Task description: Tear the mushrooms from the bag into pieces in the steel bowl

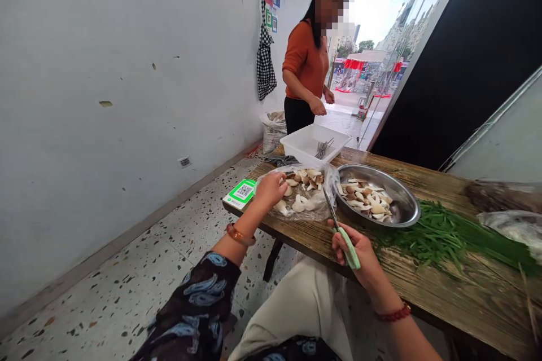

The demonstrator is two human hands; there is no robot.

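Scissors (348, 245) with pale green handles sit in the right hand (363, 252), whose fingers are wrapped round the grips at the near edge of the tabletop (406, 293); the blades look nearly together and point up toward the gap between bag and bowl. Near the left end, the clear plastic bag (315, 213) lies spread open, with mushrooms (313, 176) heaped inside. The left hand (271, 190) reaches over the bag's left side with its fingers curled; whether a mushroom is pinched in them is hard to tell at this size. Just right of the bag stands the steel bowl (414, 219), holding mushroom pieces (367, 198). Farther right, green leaves (436, 237) spread beside the bowl, toward the near edge.

For clean cutting, it seems best to grip one mushroom by its cap, lift it clear of the bag and turn the stem toward the blades. Loose film could snag between them, so cutting above the bowl looks safer and lets pieces drop straight in. The left fingertips belong well behind the cutting line, and similar-sized pieces call for short, full snips.
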